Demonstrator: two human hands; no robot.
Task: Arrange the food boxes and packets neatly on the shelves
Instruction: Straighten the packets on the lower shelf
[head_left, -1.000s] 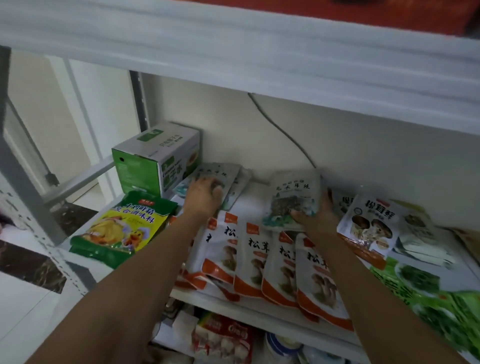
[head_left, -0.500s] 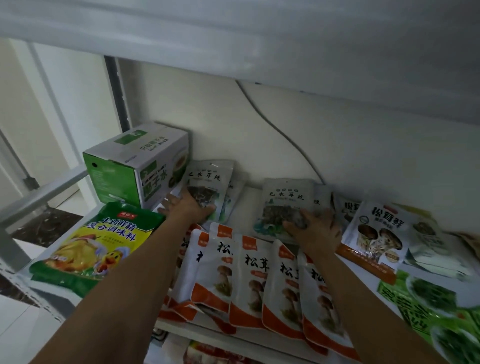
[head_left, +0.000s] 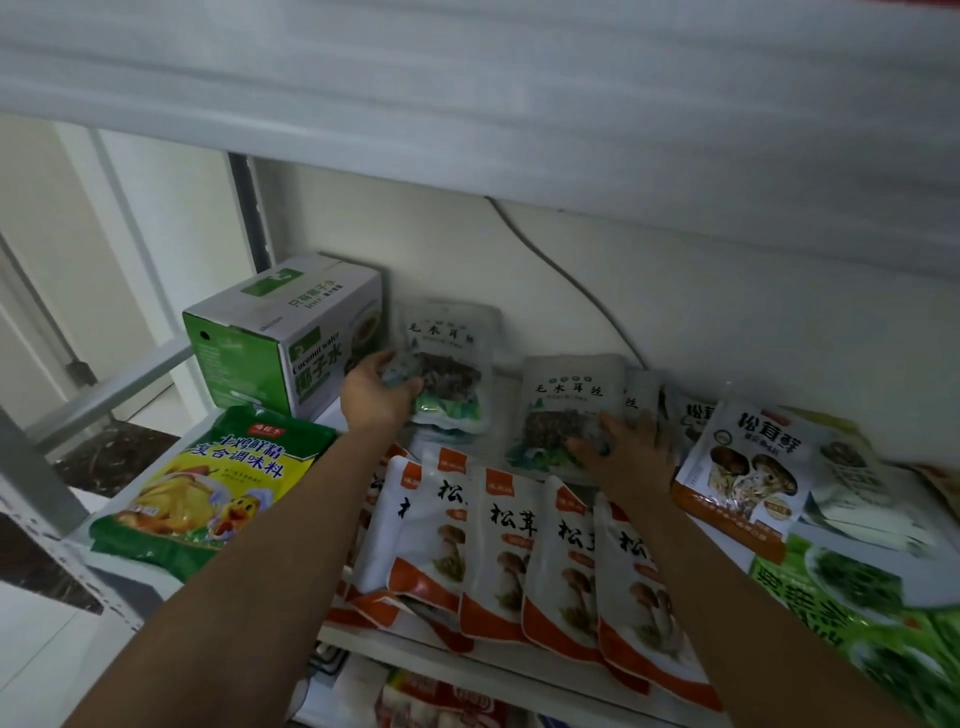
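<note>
I judge the job to be about halfway done. Across the lower middle of the frame the orange-and-white mushroom packets (head_left: 519, 545) already lie in an overlapping row, and the coconut water box (head_left: 280, 343) stands squared in the upper left, against the back wall.

I am now working on the back row. My left hand (head_left: 379, 395) grips the lower corner of the left wood-ear packet (head_left: 447, 358), which stands propped just beside the box. My right hand (head_left: 628, 447) lies with fingers spread, pressing on the lower part of the right wood-ear packet (head_left: 566, 405) at centre frame.

The right side of the frame looks unsorted. The brown mushroom packet (head_left: 748, 467) lies tilted over others, and the green packets (head_left: 857, 587) sprawl at lower right.

Room is tight. The upper shelf (head_left: 467, 104) hangs low across the top of the frame. The only bare shelf I can see is the strip (head_left: 506, 395) between the two wood-ear packets.

The yellow seasoning bag (head_left: 218, 483) at left reaches out to the shelf's corner. The orange row overhangs the front lip (head_left: 415, 649), so I judge that a careless forearm could sweep packets off it.
</note>
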